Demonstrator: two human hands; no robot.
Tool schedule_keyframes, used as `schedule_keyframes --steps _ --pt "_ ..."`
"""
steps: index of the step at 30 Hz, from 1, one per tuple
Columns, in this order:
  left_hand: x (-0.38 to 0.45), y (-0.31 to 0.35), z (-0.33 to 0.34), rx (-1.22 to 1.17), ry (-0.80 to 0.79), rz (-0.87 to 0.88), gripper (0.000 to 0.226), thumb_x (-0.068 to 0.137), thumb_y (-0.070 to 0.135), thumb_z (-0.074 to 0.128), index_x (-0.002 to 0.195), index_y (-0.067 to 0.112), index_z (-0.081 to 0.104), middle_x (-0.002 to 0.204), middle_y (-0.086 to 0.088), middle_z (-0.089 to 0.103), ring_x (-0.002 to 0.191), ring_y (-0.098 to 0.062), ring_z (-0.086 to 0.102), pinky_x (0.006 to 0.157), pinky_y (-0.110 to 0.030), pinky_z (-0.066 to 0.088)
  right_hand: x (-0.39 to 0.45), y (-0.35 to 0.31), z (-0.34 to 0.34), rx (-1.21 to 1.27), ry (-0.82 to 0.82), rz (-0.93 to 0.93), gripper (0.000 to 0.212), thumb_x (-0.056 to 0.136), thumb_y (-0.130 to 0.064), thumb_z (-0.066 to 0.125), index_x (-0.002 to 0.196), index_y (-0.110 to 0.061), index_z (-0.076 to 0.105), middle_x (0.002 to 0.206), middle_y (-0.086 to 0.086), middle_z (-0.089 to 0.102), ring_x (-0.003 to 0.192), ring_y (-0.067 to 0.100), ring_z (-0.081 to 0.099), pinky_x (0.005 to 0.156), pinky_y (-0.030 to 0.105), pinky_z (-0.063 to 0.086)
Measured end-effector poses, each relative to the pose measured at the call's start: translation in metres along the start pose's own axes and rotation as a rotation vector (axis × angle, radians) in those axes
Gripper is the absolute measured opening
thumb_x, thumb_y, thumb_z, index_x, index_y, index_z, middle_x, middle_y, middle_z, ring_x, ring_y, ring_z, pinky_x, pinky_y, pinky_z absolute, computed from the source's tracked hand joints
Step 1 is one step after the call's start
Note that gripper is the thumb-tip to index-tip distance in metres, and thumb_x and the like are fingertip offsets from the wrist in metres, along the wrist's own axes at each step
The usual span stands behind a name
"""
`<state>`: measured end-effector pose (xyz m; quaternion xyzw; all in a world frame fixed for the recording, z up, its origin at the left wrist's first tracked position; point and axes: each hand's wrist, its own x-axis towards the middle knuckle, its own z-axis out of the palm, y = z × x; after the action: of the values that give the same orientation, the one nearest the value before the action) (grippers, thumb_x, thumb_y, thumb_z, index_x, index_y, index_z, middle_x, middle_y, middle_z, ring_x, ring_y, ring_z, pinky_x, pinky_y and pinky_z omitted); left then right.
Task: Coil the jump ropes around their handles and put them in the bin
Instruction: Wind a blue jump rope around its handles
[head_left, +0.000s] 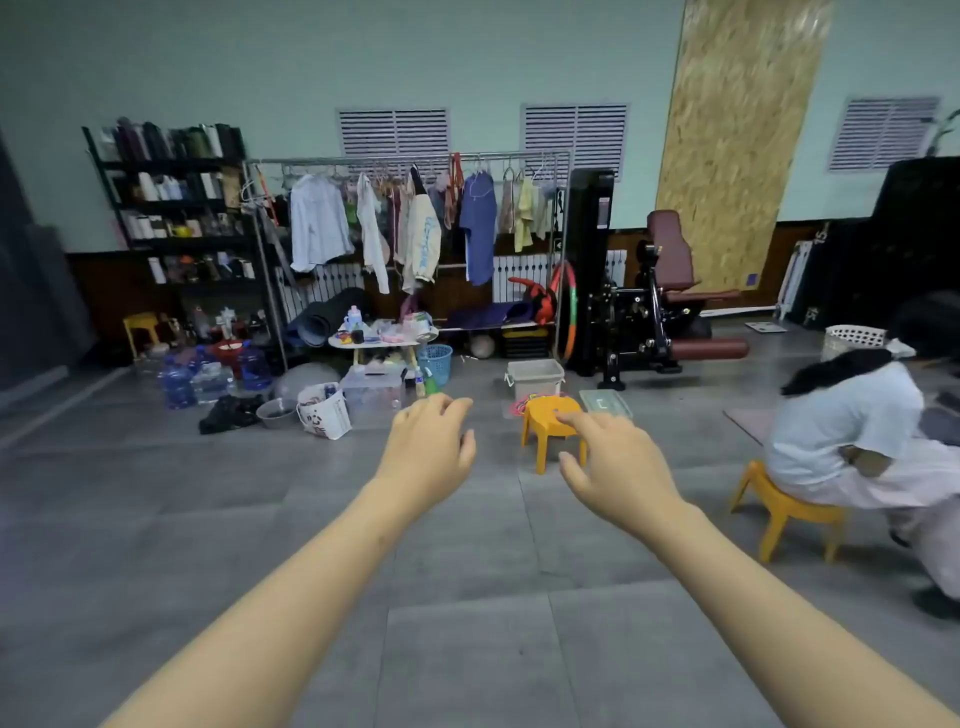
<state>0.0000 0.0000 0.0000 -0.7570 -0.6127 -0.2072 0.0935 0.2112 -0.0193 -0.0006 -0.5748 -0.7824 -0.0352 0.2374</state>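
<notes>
1. Both arms reach forward over the grey floor. The left hand (428, 441) and the right hand (618, 467) are empty, with the fingers loosely spread and relaxed.
2. The jump ropes (519, 404) lie as a pink and red tangle on the floor just behind the orange stool (550, 423) in the middle of the frame. How many ropes are in the pile, nobody can tell from here.
3. The bin (535, 376), a pale open box, stands just behind the ropes. Its flat lid (605, 402) seems to lie beside it, to the right.
4. Risk: the ropes look tangled, so pulling one handle may probably drag the others and make knots.
5. Risk: the stool stands between the hands and the ropes, so a reach straight over it may knock it.
6. Count: two hands, one bin, one lid, two orange stools. A person (852, 431) sits on the second stool (784, 512) at the right of the frame.
</notes>
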Motion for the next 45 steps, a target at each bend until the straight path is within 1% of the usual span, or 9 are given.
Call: schedule_keyframes --steps 8,16,23,27,31,36,41,43,45 --pt "0.13 -0.006 0.083 -0.045 0.036 -0.023 0.044 0.095 0.026 0.044 0.137 0.016 0.045 0.127 -0.006 0.052 0.12 -0.027 0.046 0.097 -0.035 0.032 0.125 0.085 0.064 0.012 0.044 -0.002 0.044 0.088 -0.027 0.055 0.13 -0.02 0.052 0.122 0.001 0.059 0.116 0.027 0.048 0.09 0.033 0.037" --pt "0.266 -0.019 0.14 -0.025 0.063 -0.055 0.043 0.093 0.023 0.047 0.135 0.013 0.048 0.126 -0.006 0.054 0.118 -0.028 0.047 0.097 -0.038 0.034 0.267 0.162 0.099 0.002 0.007 -0.042 0.046 0.089 -0.029 0.052 0.135 -0.021 0.046 0.124 0.0 0.056 0.115 0.026 0.048 0.092 0.034 0.035" --pt "0.361 -0.052 0.2 -0.031 0.005 -0.093 0.044 0.095 0.026 0.045 0.138 0.015 0.045 0.13 -0.007 0.051 0.12 -0.027 0.046 0.099 -0.037 0.033 0.357 0.202 0.148 -0.035 -0.027 -0.082 0.048 0.091 -0.032 0.051 0.137 -0.023 0.044 0.127 -0.001 0.055 0.119 0.022 0.045 0.094 0.028 0.03" --pt "0.426 -0.085 0.246 -0.042 -0.028 -0.093 0.046 0.094 0.027 0.046 0.138 0.015 0.045 0.133 -0.008 0.05 0.122 -0.028 0.046 0.101 -0.038 0.033 0.423 0.224 0.189 -0.025 -0.035 -0.067 0.047 0.091 -0.032 0.05 0.137 -0.024 0.044 0.127 -0.002 0.054 0.119 0.022 0.044 0.093 0.029 0.032" --pt "0.5 -0.123 0.287 -0.022 -0.063 -0.079 0.048 0.096 0.031 0.043 0.141 0.017 0.04 0.14 -0.006 0.045 0.127 -0.027 0.041 0.106 -0.039 0.03 0.496 0.242 0.238 -0.047 -0.055 -0.029 0.047 0.088 -0.035 0.05 0.133 -0.023 0.049 0.121 0.001 0.057 0.113 0.026 0.049 0.091 0.033 0.035" --pt "0.59 -0.157 0.323 -0.007 -0.121 -0.052 0.05 0.097 0.033 0.041 0.144 0.019 0.035 0.144 -0.007 0.039 0.131 -0.028 0.038 0.108 -0.037 0.026 0.584 0.262 0.286 -0.053 -0.041 0.002 0.05 0.076 -0.039 0.048 0.12 -0.019 0.061 0.109 0.002 0.065 0.102 0.029 0.058 0.09 0.04 0.042" --pt "0.664 -0.182 0.364 0.003 -0.152 -0.021 0.049 0.096 0.034 0.039 0.143 0.018 0.038 0.142 -0.008 0.043 0.128 -0.028 0.041 0.107 -0.036 0.027 0.663 0.285 0.322 -0.044 -0.013 0.013 0.049 0.072 -0.041 0.042 0.108 -0.018 0.067 0.093 -0.001 0.068 0.084 0.027 0.064 0.073 0.036 0.05" --pt "0.693 -0.191 0.384 -0.001 -0.164 -0.024 0.055 0.092 0.038 0.031 0.141 0.016 0.041 0.14 -0.009 0.045 0.128 -0.029 0.042 0.108 -0.038 0.027 0.696 0.296 0.341 -0.066 -0.02 -0.006 0.05 0.07 -0.041 0.041 0.106 -0.019 0.069 0.093 -0.002 0.069 0.082 0.024 0.065 0.069 0.033 0.051" --pt "0.724 -0.2 0.406 0.001 -0.176 -0.028 0.055 0.092 0.038 0.031 0.142 0.016 0.04 0.141 -0.01 0.044 0.129 -0.028 0.041 0.109 -0.038 0.026 0.729 0.309 0.363 -0.074 -0.046 -0.028 0.048 0.07 -0.04 0.046 0.107 -0.019 0.068 0.097 -0.002 0.069 0.085 0.023 0.066 0.07 0.034 0.052"
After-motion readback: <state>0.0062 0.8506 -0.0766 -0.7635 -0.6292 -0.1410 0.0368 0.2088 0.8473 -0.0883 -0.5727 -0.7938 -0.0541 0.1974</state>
